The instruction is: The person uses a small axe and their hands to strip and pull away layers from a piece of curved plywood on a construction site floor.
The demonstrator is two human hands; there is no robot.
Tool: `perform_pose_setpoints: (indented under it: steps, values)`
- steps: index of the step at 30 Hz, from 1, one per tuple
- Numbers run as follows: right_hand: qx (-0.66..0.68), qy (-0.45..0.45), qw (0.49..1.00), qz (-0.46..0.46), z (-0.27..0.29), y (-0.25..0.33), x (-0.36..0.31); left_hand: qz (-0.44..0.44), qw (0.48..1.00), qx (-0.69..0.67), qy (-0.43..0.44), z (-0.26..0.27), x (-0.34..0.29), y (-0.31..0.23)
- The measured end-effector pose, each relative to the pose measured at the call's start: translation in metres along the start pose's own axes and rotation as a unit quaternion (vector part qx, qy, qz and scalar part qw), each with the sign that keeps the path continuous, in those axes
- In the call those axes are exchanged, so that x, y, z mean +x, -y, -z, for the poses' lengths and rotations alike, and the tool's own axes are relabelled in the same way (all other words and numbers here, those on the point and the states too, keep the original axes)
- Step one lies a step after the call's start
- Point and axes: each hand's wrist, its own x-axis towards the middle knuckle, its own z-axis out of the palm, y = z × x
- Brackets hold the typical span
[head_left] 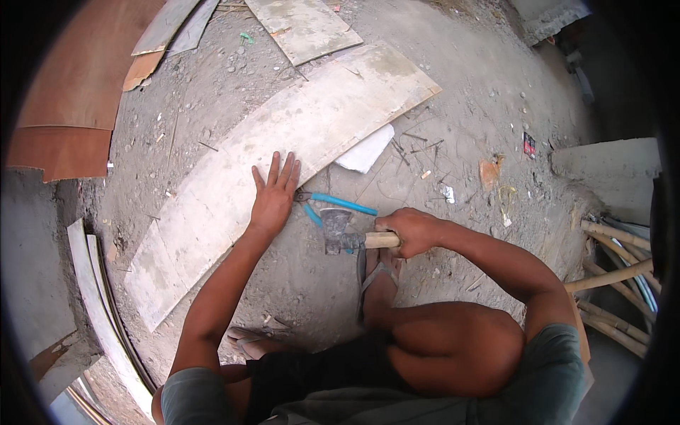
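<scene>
Your left hand (275, 205), fingers spread, presses flat on the plywood board (212, 191) lying on the ground (474, 134), presumably steadying it; your right hand (416, 232) closes around the wooden-handled hatchet (343, 237), near blue-handled pliers (345, 204).

Long pale-grey wooden board (297, 117): matt, stained and scuffed.
Wedge-shaped grey metal hatchet head (335, 230): dull, mottled.
Short pale wooden handle (381, 241): matt, bare-looking.
Slender blue-handled pliers (345, 203): smooth, plastic-looking grips, slightly glossy.
Broad reddish-brown wood-like sheet (74, 71): smooth, matt.
Flat white angular slab (365, 150): matt, material unclear.
Grey-green cloth sleeve (549, 372): matt, soft-looking.
Grey earthen ground (198, 120): rough, dusty, pebbled.
</scene>
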Motion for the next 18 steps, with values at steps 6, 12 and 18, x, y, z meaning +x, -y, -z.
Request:
perform_pose_setpoints:
  steps: [6,12,18]
  values:
    - [0.066,-0.207,0.976,-0.003,0.038,0.003,-0.025,-0.054,0.998,-0.022,-0.009,0.018,-0.002,-0.041]
    - [0.346,-0.406,0.843,-0.076,0.046,-0.028,-0.017,-0.107,0.992,-0.058,-0.020,0.012,-0.005,-0.077]
    - [0.249,-0.423,0.847,-0.202,0.091,-0.031,-0.004,-0.138,0.987,-0.081,-0.035,-0.003,-0.011,-0.088]
